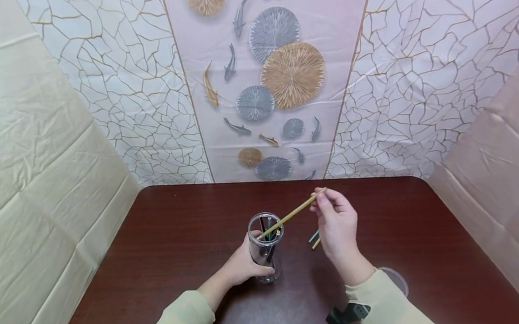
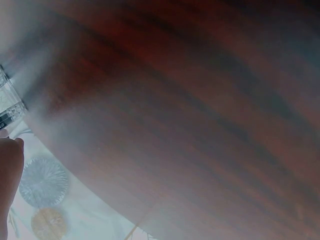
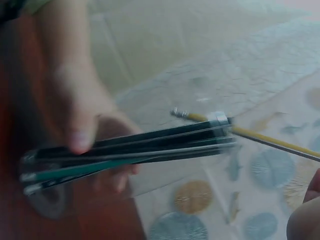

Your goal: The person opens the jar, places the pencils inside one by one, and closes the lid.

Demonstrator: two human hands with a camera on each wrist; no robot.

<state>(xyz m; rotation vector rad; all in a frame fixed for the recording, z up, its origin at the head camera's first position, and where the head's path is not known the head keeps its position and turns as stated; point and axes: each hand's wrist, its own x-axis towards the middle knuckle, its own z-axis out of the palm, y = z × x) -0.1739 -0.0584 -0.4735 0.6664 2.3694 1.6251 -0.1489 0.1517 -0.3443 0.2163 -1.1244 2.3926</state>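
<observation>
In the head view, a tall clear cup (image 1: 258, 251) stands slightly tilted with several pencils inside. My left hand (image 1: 242, 265) grips it round the side, thumb across the front. Through its clear wall the right wrist view shows dark pencils and a green pencil (image 3: 85, 171). My right hand (image 1: 339, 224) pinches a yellow pencil (image 1: 299, 209) by its upper end. That pencil slants down to the left, its metal-banded lower end inside the cup's mouth. Only the edge of the left hand (image 2: 10, 172) and part of the cup (image 2: 9, 100) enter the left wrist view.
Beside the right hand, a green pencil (image 1: 313, 236) and a yellow pencil (image 1: 316, 244) lie on the brown table (image 1: 178, 229), partly hidden. A round translucent disc (image 1: 398, 279) peeks from behind the right sleeve. A black device (image 1: 340, 317) sits at the right wrist. Fabric walls surround the table.
</observation>
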